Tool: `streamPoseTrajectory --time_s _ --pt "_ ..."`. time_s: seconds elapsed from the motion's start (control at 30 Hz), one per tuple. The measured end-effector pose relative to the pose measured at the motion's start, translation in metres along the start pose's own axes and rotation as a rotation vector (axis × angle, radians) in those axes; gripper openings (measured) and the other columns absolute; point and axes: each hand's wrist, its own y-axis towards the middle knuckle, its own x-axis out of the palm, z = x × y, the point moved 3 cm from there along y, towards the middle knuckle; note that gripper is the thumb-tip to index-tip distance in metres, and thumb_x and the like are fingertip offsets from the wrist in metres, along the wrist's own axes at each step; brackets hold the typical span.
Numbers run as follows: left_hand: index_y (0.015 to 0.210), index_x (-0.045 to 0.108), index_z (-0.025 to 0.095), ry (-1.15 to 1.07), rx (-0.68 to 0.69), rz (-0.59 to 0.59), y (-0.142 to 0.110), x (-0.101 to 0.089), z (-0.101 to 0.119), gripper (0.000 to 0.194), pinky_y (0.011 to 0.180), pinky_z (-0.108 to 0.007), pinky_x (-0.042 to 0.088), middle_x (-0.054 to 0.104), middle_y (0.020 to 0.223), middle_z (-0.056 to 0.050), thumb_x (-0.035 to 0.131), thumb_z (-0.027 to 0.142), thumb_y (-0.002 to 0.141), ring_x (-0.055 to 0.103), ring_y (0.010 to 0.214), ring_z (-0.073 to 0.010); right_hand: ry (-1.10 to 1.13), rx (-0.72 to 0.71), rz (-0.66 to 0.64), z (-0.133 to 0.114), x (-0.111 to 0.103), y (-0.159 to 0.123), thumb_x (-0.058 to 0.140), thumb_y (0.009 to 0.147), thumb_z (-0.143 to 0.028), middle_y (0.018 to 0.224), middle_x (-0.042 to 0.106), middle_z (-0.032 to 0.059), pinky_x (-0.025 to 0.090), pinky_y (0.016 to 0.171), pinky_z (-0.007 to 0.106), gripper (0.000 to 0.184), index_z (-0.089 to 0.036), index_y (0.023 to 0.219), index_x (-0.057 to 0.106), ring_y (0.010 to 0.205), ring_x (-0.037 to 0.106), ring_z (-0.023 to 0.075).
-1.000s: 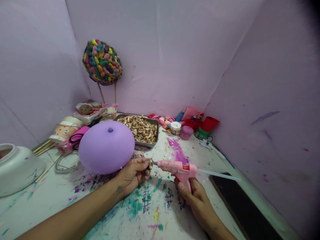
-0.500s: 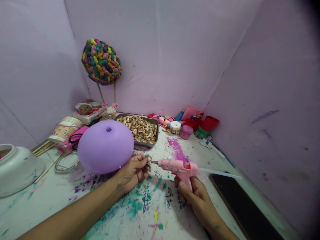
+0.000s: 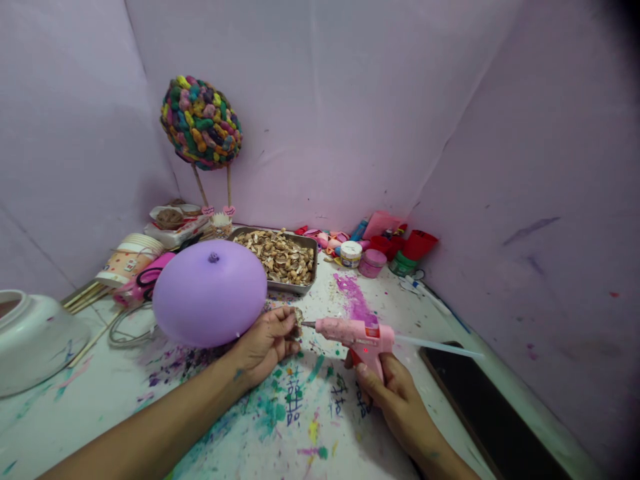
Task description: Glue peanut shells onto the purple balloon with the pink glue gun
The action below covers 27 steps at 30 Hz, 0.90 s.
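Note:
Between the thumb and fingers of my left hand (image 3: 273, 337) is a small peanut shell (image 3: 299, 317), its edge turned to the right. My right hand (image 3: 393, 387) is wrapped round the grip of a pink hot glue gun (image 3: 353, 331), whose metal nozzle meets or nearly meets the shell. A clear glue stick (image 3: 440, 345) sticks out of the back of the gun, and a small red light glows on its side. Just behind my left wrist sits a tied purple balloon (image 3: 210, 293). Beyond it, a metal tray (image 3: 316, 270) holds a heap of peanut shells (image 3: 283, 257).
A ball of coloured shells (image 3: 201, 123) stands on sticks at the back left. Paper cups (image 3: 131, 257), scissors (image 3: 147, 283) and a white pot (image 3: 37, 343) are left. Paint jars (image 3: 373, 263) and red cups (image 3: 419, 245) stand back right; a dark phone-like slab (image 3: 490, 407) lies right.
Both hands keep almost the same place, with the nozzle still at the shell. The balloon appears slightly further left, along with a small shift of the whole view.

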Motion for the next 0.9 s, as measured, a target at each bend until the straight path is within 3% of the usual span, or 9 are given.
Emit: streamPoseTrajectory --time_s 0.9 --pt "0.071 0.049 0.015 -0.022 0.005 0.007 -0.0009 0.0026 0.001 0.018 0.047 -0.02 0.04 0.049 0.066 0.002 0.067 0.016 0.066 0.048 0.056 -0.0086 0.009 0.004 -0.017 0.0046 0.0001 0.0018 0.053 0.074 -0.043 0.064 0.049 0.0005 0.034 0.046 0.024 0.032 -0.014 0.088 0.055 0.053 0.044 0.0136"
